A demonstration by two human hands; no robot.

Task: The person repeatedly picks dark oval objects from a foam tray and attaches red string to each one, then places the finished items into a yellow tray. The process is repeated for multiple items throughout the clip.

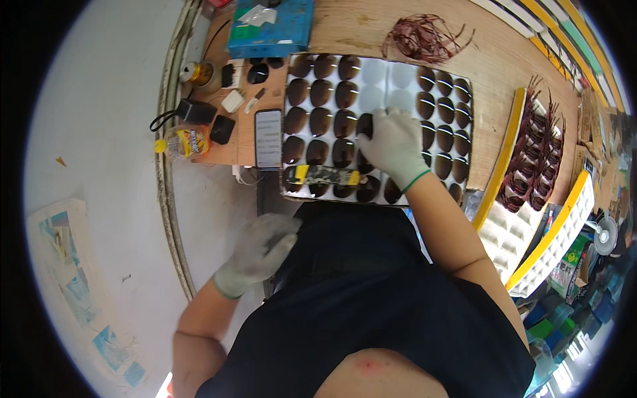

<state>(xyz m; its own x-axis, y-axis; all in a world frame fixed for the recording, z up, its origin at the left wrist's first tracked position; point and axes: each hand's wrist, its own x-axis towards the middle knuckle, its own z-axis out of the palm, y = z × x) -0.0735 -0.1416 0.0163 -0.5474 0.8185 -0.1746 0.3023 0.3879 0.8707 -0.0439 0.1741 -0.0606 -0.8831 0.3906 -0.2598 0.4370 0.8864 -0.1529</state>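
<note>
A white moulded tray (391, 76) lies on the wooden bench, filled with several dark brown oval lenses. My right hand (395, 146), in a pale knit glove, rests over the tray's middle and pinches one dark lens (364, 125) at its fingertips. My left hand (260, 251), gloved the same way, hangs below the bench edge against my dark apron, fingers loosely curled with nothing seen in them. A camouflage-patterned tool with yellow ends (323, 176) lies across the tray's near edge.
A phone (268, 138) lies left of the tray, with small black parts, a yellow bottle (180, 142) and a blue box (271, 28) nearby. A bundle of reddish wire pieces (424, 36) sits behind. More trays with reddish frame parts (534, 156) stand at the right.
</note>
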